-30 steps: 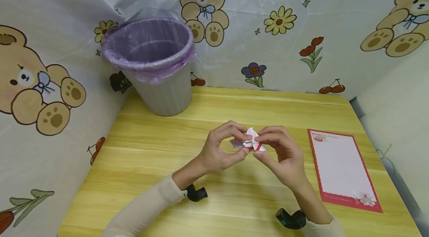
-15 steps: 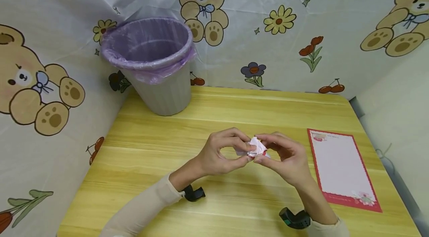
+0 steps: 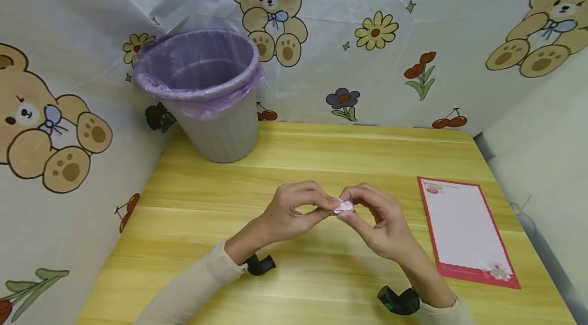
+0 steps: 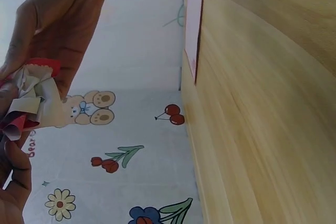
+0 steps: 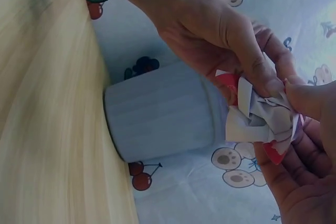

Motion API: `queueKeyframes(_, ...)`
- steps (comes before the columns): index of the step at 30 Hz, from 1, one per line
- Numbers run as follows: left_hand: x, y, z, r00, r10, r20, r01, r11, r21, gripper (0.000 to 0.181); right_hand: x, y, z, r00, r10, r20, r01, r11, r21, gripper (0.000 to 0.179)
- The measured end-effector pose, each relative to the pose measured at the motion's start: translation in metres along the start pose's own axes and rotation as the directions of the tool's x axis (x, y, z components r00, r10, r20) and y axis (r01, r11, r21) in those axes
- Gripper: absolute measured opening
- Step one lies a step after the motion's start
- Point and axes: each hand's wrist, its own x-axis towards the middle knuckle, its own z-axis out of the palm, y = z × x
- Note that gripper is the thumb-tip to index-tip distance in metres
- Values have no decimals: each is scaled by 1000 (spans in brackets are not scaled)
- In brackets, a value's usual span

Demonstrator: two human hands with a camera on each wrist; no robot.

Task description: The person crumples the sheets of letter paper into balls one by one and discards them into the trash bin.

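Observation:
A crumpled sheet of white paper with red edging (image 3: 343, 206) is squeezed between both hands above the middle of the table. My left hand (image 3: 294, 213) pinches it from the left, thumb below and fingers above. From the other side my right hand (image 3: 378, 220) pinches it between thumb and fingers. The wrist views show the creased folds of the crumpled paper (image 5: 262, 116) and its red corners. Part of the paper is hidden behind fingers. To the right of the hands a flat white sheet with a red border (image 3: 464, 223) lies on the table.
A grey bin (image 3: 225, 136) with a purple liner stands at the table's back left. The wooden table (image 3: 220, 187) meets a bear-printed cloth (image 3: 312, 80) behind and on the left. Black cameras (image 3: 398, 300) sit at the wrists.
The crumpled paper has become a smaller, tighter ball. Its sticking-out corners have been folded in, and both hands have shifted slightly and turned about it. The flat sheet stays put.

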Motion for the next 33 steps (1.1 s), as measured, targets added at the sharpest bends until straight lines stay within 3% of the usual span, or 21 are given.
queueKeyframes(6, 1, 2, -1, 1000, -2, -21, 1, 999, -36, 17, 0, -2, 4, 999, -27, -30, 25, 999, -40, 22)
queueKeyframes(9, 0, 1, 0, 999, -19, -37, 16, 997, -75, 18, -1, 0, 2, 998, -10, -58, 7, 999, -43, 27)
queueKeyframes(13, -2, 0, 0, 999, -38, -22, 37, 997, -61, 21, -2, 4, -1, 996, 20, -81, -20, 1000, -2, 35)
queueKeyframes(19, -8, -2, -3, 984, -176, 5, 176, 983, -53, 30, 0, -1, -9, 991, 31, -127, -32, 999, -10, 36)
queueKeyframes(22, -9, -2, -3, 975, -221, 27, 222, 973, -61, 34, 2, -4, -15, 981, 26, -193, -20, 999, 33, 31)
queueKeyframes(26, -9, -2, -1, 979, -205, 19, 206, 974, -93, 30, 2, -3, -22, 970, 19, -243, 12, 992, 124, 25)
queueKeyframes(29, -8, -1, 1, 981, -196, -3, 194, 970, -145, 25, -1, 0, -25, 971, 20, -239, 26, 982, 187, 23)
queueKeyframes(33, -8, 2, 2, 976, -215, 27, 214, 939, -269, 21, -5, 2, -27, 979, 36, -201, 17, 967, 256, 21)
